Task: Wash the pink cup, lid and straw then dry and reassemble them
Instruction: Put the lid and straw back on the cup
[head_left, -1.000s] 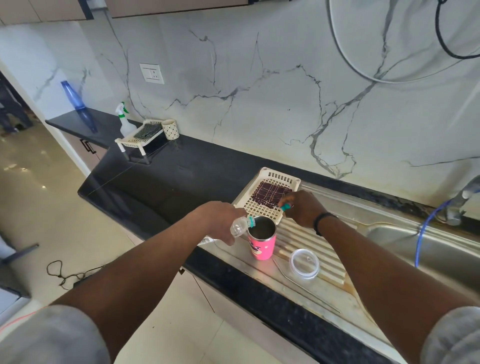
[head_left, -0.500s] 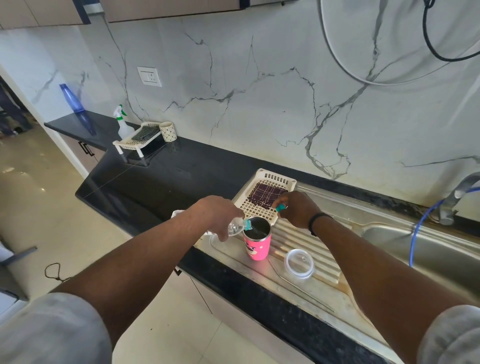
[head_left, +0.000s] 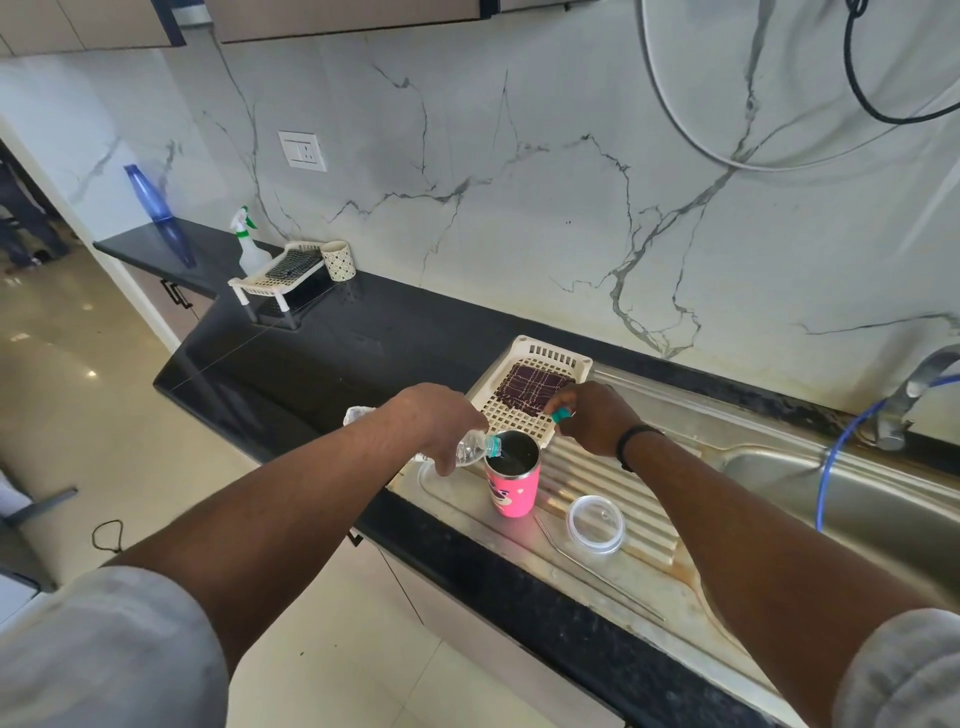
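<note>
Bottle (head_left: 470, 448) gripped in left hand (head_left: 441, 423), tipped mouth-down over upright pink cup (head_left: 511, 486); teal cap (head_left: 561, 415) pinched in right hand (head_left: 592, 418) just behind rim.

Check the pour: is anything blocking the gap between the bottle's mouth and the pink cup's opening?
Nothing visible does. The left hand tilts the clear bottle so its mouth sits at the open rim of the pink cup; the lid lies apart on the drainboard.

bottle (head_left: 470, 446) mostly hidden by left hand (head_left: 436, 421); tap (head_left: 917, 387) cut off at edge
</note>
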